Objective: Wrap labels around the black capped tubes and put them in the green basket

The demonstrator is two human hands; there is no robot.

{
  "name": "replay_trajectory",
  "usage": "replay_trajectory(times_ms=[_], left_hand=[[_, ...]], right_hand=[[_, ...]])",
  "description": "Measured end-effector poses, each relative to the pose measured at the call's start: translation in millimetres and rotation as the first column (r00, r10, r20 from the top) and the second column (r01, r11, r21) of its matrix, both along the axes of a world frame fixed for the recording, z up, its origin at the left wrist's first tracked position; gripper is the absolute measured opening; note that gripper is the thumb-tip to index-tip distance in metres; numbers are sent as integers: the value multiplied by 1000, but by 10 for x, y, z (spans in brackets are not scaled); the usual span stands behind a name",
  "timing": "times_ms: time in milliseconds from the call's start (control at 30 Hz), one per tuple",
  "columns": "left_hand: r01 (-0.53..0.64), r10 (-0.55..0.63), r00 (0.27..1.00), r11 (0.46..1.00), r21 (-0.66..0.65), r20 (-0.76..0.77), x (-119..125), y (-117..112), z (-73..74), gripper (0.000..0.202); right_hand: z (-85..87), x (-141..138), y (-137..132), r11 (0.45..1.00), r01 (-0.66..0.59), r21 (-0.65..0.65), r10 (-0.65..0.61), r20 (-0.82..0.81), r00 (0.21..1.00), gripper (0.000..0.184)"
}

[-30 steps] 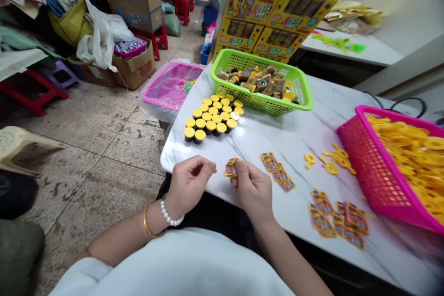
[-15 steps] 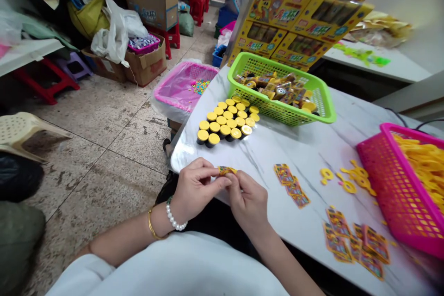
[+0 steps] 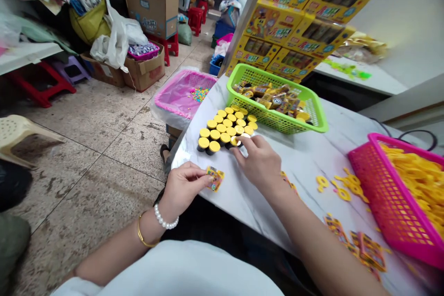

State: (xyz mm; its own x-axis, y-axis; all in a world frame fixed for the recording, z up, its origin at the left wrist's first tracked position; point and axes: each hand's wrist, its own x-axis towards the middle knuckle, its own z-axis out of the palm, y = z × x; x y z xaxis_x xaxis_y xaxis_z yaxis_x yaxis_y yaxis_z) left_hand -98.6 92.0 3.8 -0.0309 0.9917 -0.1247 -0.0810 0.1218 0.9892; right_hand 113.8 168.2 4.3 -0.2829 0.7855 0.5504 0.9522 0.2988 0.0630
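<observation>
I have the left hand gripping a small printed card between thumb and fingers, raised over the near edge of the white, grey-veined tabletop. The right hand reaches to the near right corner of the group of yellow-lidded black cups, thumb and fingertips at one lid; I cannot tell whether they have closed on it. I judge the step in hand to be picking out a single cup while the card waits. The next move, as I read it, calls for a pinch on that one lid and a clean lift, since its neighbours stand close enough to tip.

Beyond the cups I see a green basket of wrapped pieces; to the right, loose yellow plastic rings lie beside a magenta basket, with more printed cards nearer me. Stacked yellow boxes rise at the back. On the left, a plastic-lined pink tub holds coloured beads, and cardboard boxes and red stools line the stained floor.
</observation>
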Motion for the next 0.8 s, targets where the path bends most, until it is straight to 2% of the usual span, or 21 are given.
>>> replay_trajectory(times_ms=[167,300,400,500,567,667,800], left_hand=[[29,-28,1000,996,-84,13,-6,-46,14,14],[-43,46,998,996,73,-45,-19,-24,1,7],[-109,122,989,983,145,-80,-23,2,-12,6],[-133,159,980,971,200,-119,16,15,-2,5],[-78,107,985,976,205,-133,65,21,14,6],[3,19,992,986,168,-128,135,43,33,7],[33,-30,996,999,34,-87,175,79,53,10]], right_hand=[[-45,-88,13,1000,-25,15,24,36,999,16],[58,-120,-28,996,-92,-5,92,21,996,11],[97,-61,-201,989,-144,-21,142,-67,988,11],[18,6,-453,970,-184,-159,161,-147,976,18],[-60,18,-592,940,-218,-262,166,-207,964,20],[-91,-1,-694,897,-309,-315,165,-411,897,22],[31,-31,-678,844,-411,-346,67,-691,720,17]])
